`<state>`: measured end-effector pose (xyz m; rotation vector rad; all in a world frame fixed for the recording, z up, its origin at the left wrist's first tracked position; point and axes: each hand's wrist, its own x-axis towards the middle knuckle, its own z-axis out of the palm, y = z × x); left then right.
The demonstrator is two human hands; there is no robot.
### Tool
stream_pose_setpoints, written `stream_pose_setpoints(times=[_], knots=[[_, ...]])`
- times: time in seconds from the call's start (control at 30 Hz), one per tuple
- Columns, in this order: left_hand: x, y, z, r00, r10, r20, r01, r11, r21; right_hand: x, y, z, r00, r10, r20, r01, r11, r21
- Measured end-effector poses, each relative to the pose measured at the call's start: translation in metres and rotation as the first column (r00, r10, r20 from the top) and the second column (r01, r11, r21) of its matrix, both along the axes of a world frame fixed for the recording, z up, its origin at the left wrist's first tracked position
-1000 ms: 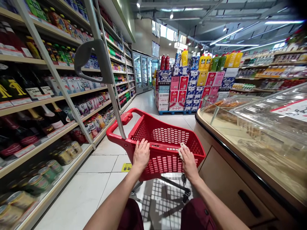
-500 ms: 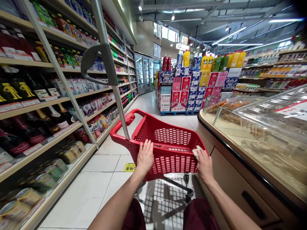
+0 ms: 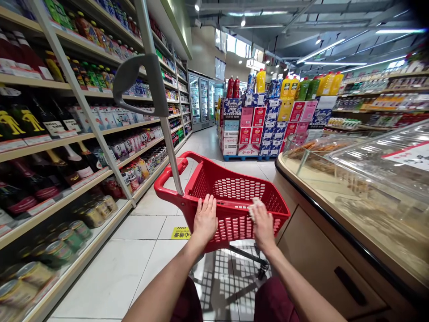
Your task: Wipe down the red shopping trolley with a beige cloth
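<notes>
A red plastic shopping cart [image 3: 234,228] stands sideways in front of me, its basket walls full of holes. My left hand [image 3: 205,219] lies flat on the near rim close to the handle end, fingers stretched out, holding nothing. Farther right along the same rim is my right hand [image 3: 263,226], closed on a crumpled whitish cloth [image 3: 256,205] that touches the rim. Part of the cloth is hidden under the fingers. From the cart's left end rises a metal pole [image 3: 172,156] with a grey loop-shaped plastic piece [image 3: 156,85] on it.
Shelves of bottles and cans [image 3: 80,161] line the left side. At right stands a glass-topped food counter [image 3: 301,192] with a dark edge, close to the cart. Stacked drink cartons [image 3: 251,129] stand ahead. A yellow floor sticker [image 3: 181,232] is on the tiles.
My right hand has slid left along the near rim with the cloth, from the far right corner toward the middle. My left hand stays on the rim.
</notes>
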<state>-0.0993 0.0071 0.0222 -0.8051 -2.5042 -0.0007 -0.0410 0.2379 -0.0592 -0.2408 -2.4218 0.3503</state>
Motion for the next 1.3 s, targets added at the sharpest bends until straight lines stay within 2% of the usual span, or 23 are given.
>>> stream_pose_setpoints(times=[0.07, 0.1, 0.2, 0.23, 0.27, 0.4, 0.47, 0.6, 0.63, 0.73, 0.8, 0.93, 0.97, 1.13, 1.2, 1.3], knots=[[0.000, -0.001, 0.000, 1.000, -0.012, 0.002, 0.012, 1.000, -0.013, -0.002, -0.005, 0.000, 0.995, 0.099, 0.020, -0.100, 0.994, 0.049], [0.000, -0.001, 0.000, 1.000, -0.014, 0.003, 0.014, 1.000, -0.019, -0.002, -0.003, 0.000, 0.996, 0.091, 0.021, -0.092, 0.994, 0.054], [0.002, 0.002, -0.002, 1.000, -0.013, 0.003, 0.013, 1.000, -0.027, -0.002, 0.002, 0.002, 0.995, -0.094, -0.017, 0.094, 0.996, -0.001], [0.003, 0.003, -0.002, 1.000, -0.013, 0.005, 0.013, 0.999, -0.029, -0.003, -0.002, 0.003, 0.992, -0.121, -0.027, 0.120, 0.993, -0.011], [0.004, 0.005, -0.002, 1.000, -0.012, 0.009, 0.013, 0.999, -0.034, -0.005, -0.008, 0.005, 0.994, -0.103, -0.032, 0.103, 0.995, -0.008], [0.006, 0.004, 0.001, 0.999, -0.024, 0.024, 0.026, 0.997, -0.072, -0.013, -0.038, 0.012, 0.990, 0.141, 0.002, -0.141, 0.987, 0.078], [0.006, -0.002, 0.002, 1.000, -0.009, 0.010, 0.009, 0.998, -0.069, -0.011, -0.036, 0.012, 0.992, 0.124, -0.001, -0.124, 0.990, 0.072], [0.005, -0.009, 0.000, 0.999, 0.029, -0.025, -0.030, 0.999, -0.045, -0.008, -0.028, 0.010, 0.999, -0.031, -0.013, 0.031, 0.999, 0.008], [0.005, -0.009, 0.000, 0.999, 0.027, -0.027, -0.028, 0.999, -0.045, -0.010, -0.033, 0.011, 1.000, -0.020, -0.005, 0.020, 1.000, 0.012], [0.004, -0.007, 0.000, 1.000, 0.014, -0.026, -0.015, 0.999, -0.050, -0.017, -0.054, 0.013, 0.992, 0.122, 0.018, -0.123, 0.989, 0.078], [0.004, -0.007, 0.001, 1.000, 0.006, -0.022, -0.007, 0.998, -0.057, -0.019, -0.055, 0.014, 0.988, 0.151, 0.016, -0.152, 0.982, 0.108], [0.005, -0.008, 0.001, 1.000, -0.002, -0.018, 0.001, 0.998, -0.058, -0.014, -0.037, 0.013, 0.997, -0.062, -0.048, 0.064, 0.997, 0.036], [0.006, -0.008, 0.002, 1.000, -0.004, -0.018, 0.003, 0.998, -0.055, -0.015, -0.040, 0.014, 0.996, -0.079, -0.052, 0.081, 0.996, 0.030], [0.007, -0.009, 0.004, 1.000, -0.002, -0.004, 0.002, 0.999, -0.052, -0.026, -0.080, 0.021, 0.985, 0.171, -0.020, -0.167, 0.976, 0.143], [0.007, -0.011, 0.005, 1.000, -0.014, -0.002, 0.014, 0.998, -0.065, -0.024, -0.073, 0.021, 0.985, 0.169, -0.032, -0.162, 0.976, 0.143], [0.007, -0.013, 0.006, 1.000, -0.031, 0.002, 0.031, 0.996, -0.082, -0.015, -0.045, 0.018, 0.997, 0.039, -0.069, -0.033, 0.997, 0.075]])
